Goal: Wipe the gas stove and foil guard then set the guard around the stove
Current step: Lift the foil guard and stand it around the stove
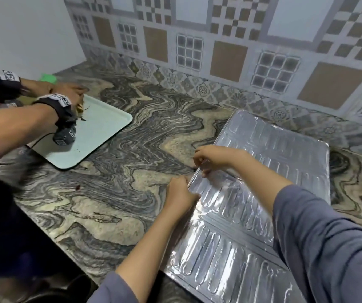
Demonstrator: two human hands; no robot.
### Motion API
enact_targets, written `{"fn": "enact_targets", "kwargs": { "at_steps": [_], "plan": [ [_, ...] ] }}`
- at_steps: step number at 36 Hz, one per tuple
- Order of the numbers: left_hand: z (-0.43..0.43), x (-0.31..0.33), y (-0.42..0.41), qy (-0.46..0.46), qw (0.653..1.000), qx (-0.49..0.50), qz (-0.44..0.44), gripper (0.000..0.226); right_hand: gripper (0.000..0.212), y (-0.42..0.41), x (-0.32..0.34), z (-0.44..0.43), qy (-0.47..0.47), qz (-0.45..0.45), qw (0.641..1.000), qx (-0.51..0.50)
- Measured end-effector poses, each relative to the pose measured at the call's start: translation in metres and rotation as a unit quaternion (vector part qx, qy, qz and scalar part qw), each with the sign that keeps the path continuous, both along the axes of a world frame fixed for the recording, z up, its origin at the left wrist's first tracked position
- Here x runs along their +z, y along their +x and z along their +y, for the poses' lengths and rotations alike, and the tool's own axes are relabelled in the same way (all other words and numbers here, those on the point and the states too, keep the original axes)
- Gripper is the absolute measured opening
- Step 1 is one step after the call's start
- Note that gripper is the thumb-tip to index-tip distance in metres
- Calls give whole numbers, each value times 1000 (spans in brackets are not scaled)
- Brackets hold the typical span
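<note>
The silver foil guard (263, 162) lies flat on the marbled counter at the right, its embossed panels unfolded and its near end hanging past the counter's front edge. My left hand (181, 194) grips the guard's left edge with closed fingers. Just beyond it, my right hand (210, 159) pinches the same edge near a fold line. No gas stove shows in this view, and no cloth is visible in either hand.
A pale green tray (101, 127) sits at the left of the counter (114, 184). Another person's two hands (70, 92), wearing black wrist straps with markers, work over the tray. A tiled wall (219, 51) backs the counter.
</note>
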State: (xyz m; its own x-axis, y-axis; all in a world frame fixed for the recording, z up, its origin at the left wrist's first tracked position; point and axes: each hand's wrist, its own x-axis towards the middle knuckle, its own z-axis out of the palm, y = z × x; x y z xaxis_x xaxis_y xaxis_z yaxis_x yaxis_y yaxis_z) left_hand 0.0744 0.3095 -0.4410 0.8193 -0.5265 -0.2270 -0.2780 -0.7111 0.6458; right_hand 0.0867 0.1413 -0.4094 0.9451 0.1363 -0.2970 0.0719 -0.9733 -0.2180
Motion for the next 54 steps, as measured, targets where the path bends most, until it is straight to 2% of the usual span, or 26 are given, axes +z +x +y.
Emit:
{"fn": "enact_targets", "kwargs": {
  "at_steps": [3,9,17,19,26,29,33,39,45,50,54],
  "plan": [
    [-1,11,8,-43,999,8,1,14,17,-5,18,-3,4,-27,1000,8],
    [-14,67,27,-116,991,10,-60,11,8,-10,82,-13,6,-93,995,-38],
    [-29,168,64,-181,964,-25,-192,17,25,-22,177,-23,46,-245,962,-109],
    [-32,191,69,-198,954,-38,-224,16,23,-26,196,-25,44,-270,955,-115],
    [-45,237,71,-238,923,-102,-286,29,24,-56,237,-53,3,-270,948,-171],
    [-52,246,71,-252,912,-120,-301,26,31,-80,247,-74,-1,-263,939,-224],
    [-63,252,61,-260,888,-142,-352,20,26,-108,252,-92,20,-287,915,-284],
    [-82,248,37,-287,845,-154,-425,21,31,-135,246,-109,-1,-340,895,-289],
    [-110,233,19,-289,825,-153,-461,23,31,-163,243,-126,-30,-374,885,-276],
    [-137,223,5,-300,821,-165,-456,21,31,-182,236,-153,-19,-354,886,-299],
    [-163,219,-4,-304,814,-179,-462,19,27,-199,230,-170,-5,-375,871,-317]
  ]
}}
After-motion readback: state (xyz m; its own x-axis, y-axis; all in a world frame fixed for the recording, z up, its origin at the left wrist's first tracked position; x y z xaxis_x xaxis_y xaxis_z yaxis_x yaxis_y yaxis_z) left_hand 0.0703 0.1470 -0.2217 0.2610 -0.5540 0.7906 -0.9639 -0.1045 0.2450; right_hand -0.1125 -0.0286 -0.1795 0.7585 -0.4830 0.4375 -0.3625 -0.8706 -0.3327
